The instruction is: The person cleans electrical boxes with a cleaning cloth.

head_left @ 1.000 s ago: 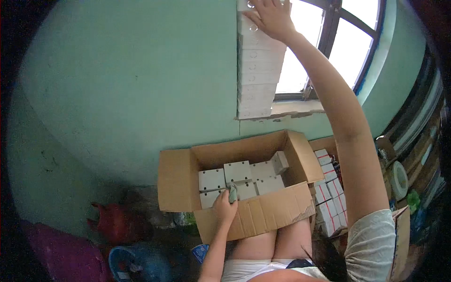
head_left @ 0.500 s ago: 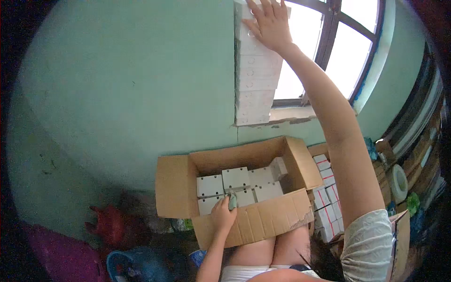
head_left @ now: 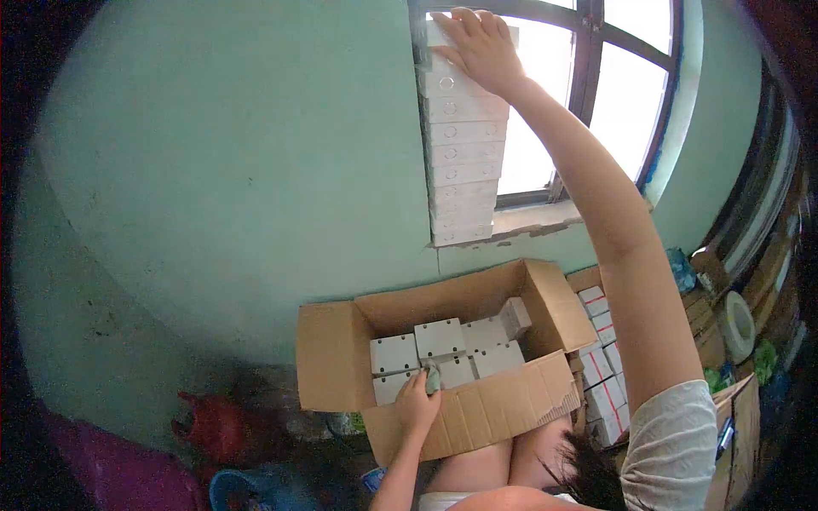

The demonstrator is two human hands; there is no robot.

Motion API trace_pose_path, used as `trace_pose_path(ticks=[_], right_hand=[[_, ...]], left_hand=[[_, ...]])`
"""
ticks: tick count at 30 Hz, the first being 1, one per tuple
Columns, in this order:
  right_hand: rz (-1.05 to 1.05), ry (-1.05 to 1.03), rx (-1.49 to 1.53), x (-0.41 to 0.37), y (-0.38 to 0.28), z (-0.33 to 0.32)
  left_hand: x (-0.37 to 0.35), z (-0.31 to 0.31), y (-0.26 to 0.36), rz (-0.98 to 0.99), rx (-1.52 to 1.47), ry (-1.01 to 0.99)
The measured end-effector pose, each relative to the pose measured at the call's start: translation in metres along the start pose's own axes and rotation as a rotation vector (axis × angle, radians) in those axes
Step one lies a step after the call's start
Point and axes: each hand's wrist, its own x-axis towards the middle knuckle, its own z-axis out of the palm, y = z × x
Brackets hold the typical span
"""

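Note:
My right hand (head_left: pixel 487 55) reaches up to the top of a tall stack of white boxes (head_left: pixel 464 153) on the windowsill. Its fingers curl over the uppermost white box (head_left: pixel 436 36), with the thumb against the front. Low in the view, my left hand (head_left: pixel 417 407) is closed on a small grey-green cloth (head_left: pixel 433 377) at the front edge of an open cardboard carton (head_left: pixel 503 396). Inside the carton sit several white boxes (head_left: pixel 439 338) with dark dots near their edges; one small box (head_left: pixel 515 317) stands higher at the right.
Right of the carton is another carton holding white boxes with red stripes (head_left: pixel 607 396). A tape roll (head_left: pixel 738 325) lies farther right. The barred window (head_left: pixel 588 85) is beside the stack. A blue tub (head_left: pixel 223 490) and a red object (head_left: pixel 209 430) stand at lower left.
The view has tilted up slightly, so the stack and carton appear lower. My right fingers, spread before, now bend over the top box. My left hand stays on the cloth.

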Motion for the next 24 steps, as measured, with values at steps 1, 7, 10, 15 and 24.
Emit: trace_pose_path(ticks=[1,7,10,15,24], right_hand=[[-0.008,0.005,0.020,-0.001,0.001,0.001],[-0.056,0.114,0.030,-0.006,0.002,0.009],[0.032,0.088,-0.043,-0.007,-0.007,0.009],[0.524,0.320,0.210,-0.007,-0.018,0.015],[0.883,0.275,0.577,-0.020,-0.027,0.039]], left_hand=[[0.000,0.000,-0.001,0.020,-0.015,0.016],[-0.001,-0.002,0.004,-0.011,0.027,0.011],[-0.001,0.002,0.001,-0.004,0.033,0.021],[0.000,-0.001,0.001,-0.009,-0.005,-0.005],[0.003,0.001,0.000,0.004,0.002,-0.022]])
